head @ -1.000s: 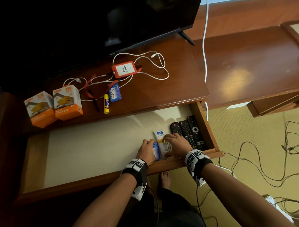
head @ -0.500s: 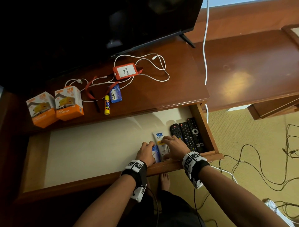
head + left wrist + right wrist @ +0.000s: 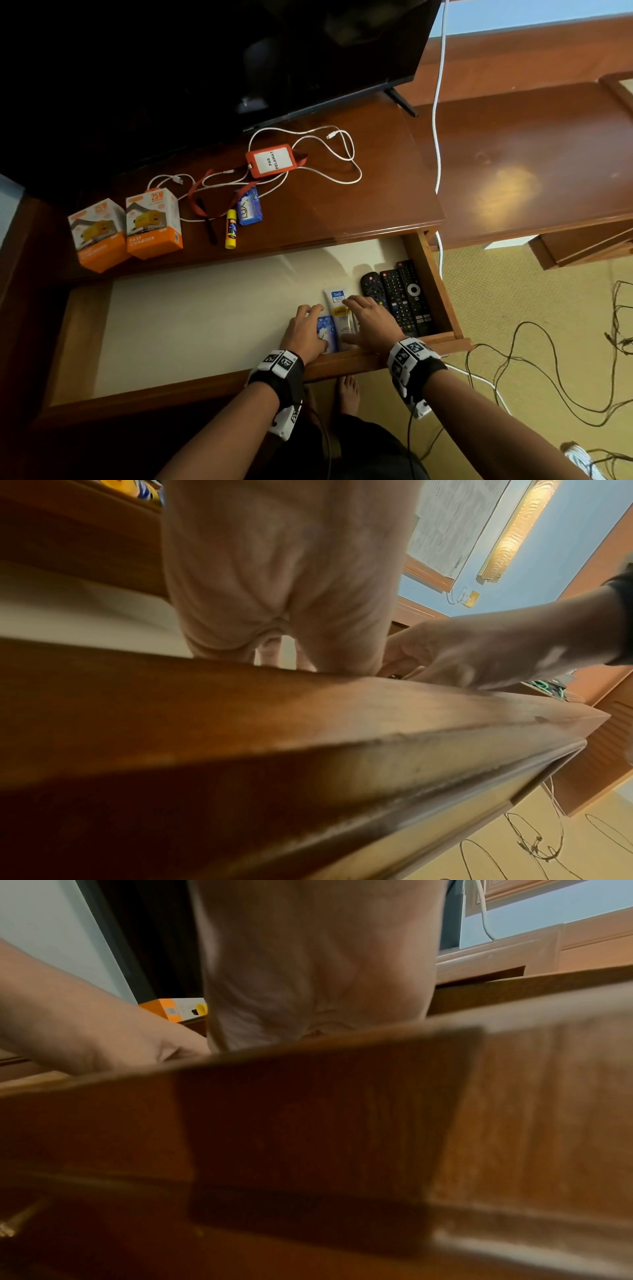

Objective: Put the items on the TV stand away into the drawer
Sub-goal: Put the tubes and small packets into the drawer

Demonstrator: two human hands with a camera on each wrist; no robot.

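The drawer stands pulled out, with both my hands inside at its front right. My left hand curls round a small blue tube. Beside it my right hand rests flat on a white tube. Still on the TV stand are two orange charger boxes, a yellow glue stick, a blue soap packet, an orange badge holder and white cables. The wrist views show only my palms behind the drawer front; the fingers are hidden.
Three black remotes lie against the drawer's right wall. The TV overhangs the back of the stand. A white cord hangs down at the right, and black wires trail over the carpet by my bare foot.
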